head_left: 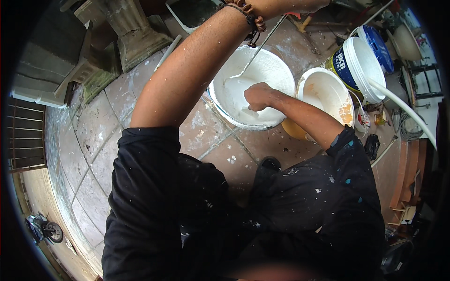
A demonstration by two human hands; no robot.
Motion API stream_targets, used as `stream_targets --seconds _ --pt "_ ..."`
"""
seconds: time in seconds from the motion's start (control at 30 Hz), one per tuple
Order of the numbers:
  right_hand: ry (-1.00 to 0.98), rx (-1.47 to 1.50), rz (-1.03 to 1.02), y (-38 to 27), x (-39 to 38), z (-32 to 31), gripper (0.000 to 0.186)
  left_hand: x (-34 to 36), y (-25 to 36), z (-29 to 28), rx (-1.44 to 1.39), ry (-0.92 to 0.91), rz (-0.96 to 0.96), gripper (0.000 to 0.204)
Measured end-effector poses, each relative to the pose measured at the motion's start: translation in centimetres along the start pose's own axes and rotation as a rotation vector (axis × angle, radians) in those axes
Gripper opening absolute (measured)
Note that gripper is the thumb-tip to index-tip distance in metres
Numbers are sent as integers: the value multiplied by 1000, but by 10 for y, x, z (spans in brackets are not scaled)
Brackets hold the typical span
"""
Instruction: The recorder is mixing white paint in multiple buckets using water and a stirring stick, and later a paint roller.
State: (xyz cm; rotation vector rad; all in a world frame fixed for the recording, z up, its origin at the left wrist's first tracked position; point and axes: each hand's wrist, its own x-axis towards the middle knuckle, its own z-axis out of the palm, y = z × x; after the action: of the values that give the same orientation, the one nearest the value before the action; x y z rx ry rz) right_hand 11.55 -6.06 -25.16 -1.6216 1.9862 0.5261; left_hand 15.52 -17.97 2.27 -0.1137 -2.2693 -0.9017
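Observation:
A large white bucket (276,61) stands in front of me, coated inside with white paint (236,91). My left arm, with a beaded bracelet, stretches across the top of the view. My left hand (307,5) is partly cut off at the upper edge. A thin bent metal rod (257,52) with a red part at its top runs from this hand down into the bucket; its lower end lies by the paint. My right hand (258,96) is closed like a fist inside the bucket. A small pale piece (249,111) shows just below it, and what the fingers hold is unclear.
A second, smaller bucket (326,75) with orange-brown stains touches the right side. Beyond it are a tilted paint bucket (358,65), a blue lid (378,47) and a white hose (408,107). A stone pedestal (133,37) stands far left. Paint spots mark the tiled floor (93,154).

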Motion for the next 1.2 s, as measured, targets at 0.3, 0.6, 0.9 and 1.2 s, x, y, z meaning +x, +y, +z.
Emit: stream_targets --seconds 0.3,0.6,0.9,1.2 --pt "392 4 -19 -2 7 1 17 0 -2 0 2 -11 -42 36" --pt "645 -172 -32 25 21 -1 18 1 -6 1 -4 -9 -28 33" --pt "537 -174 -7 37 13 28 17 1 -6 8 -21 -7 -20 32" --pt "335 -57 -107 23 -10 40 11 5 -12 11 -10 -12 -43 33"
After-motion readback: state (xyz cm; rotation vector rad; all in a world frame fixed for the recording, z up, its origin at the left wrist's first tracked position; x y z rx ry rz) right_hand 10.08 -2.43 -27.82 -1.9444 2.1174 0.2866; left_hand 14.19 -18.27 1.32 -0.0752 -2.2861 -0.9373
